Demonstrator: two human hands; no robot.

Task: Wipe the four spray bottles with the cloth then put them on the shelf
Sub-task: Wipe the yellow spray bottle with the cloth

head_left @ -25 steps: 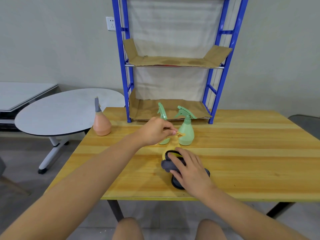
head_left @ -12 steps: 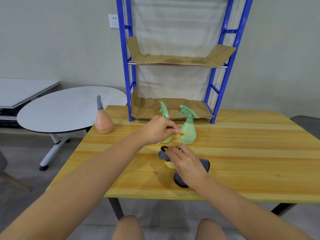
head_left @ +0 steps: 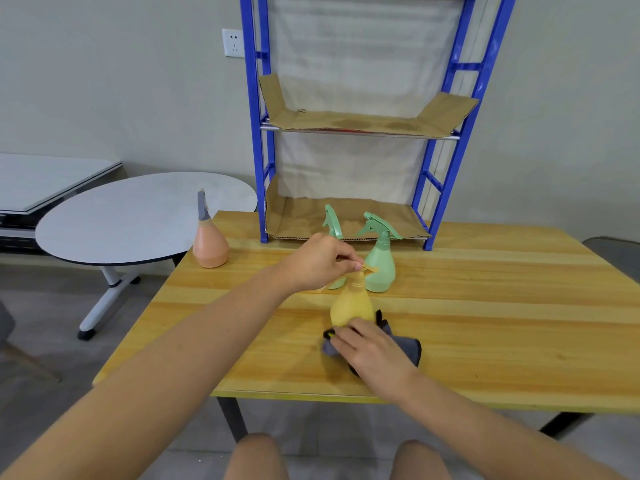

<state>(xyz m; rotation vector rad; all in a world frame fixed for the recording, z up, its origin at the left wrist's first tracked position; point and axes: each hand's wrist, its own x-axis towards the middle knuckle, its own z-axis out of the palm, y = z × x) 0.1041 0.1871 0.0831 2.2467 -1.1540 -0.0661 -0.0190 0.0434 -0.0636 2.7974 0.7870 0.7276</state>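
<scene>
Wooden table (head_left: 485, 306) with bottles (head_left: 380, 268), cloth (head_left: 408, 348)

1. A plain indoor room, maybe a test or work space – bare grey wall (head_left: 104, 81), one wall socket (head_left: 233, 42).
2. Simple furniture: wooden table (head_left: 485, 323), blue metal shelf (head_left: 258, 150) lined with cardboard, round white side table (head_left: 131, 216).
</scene>
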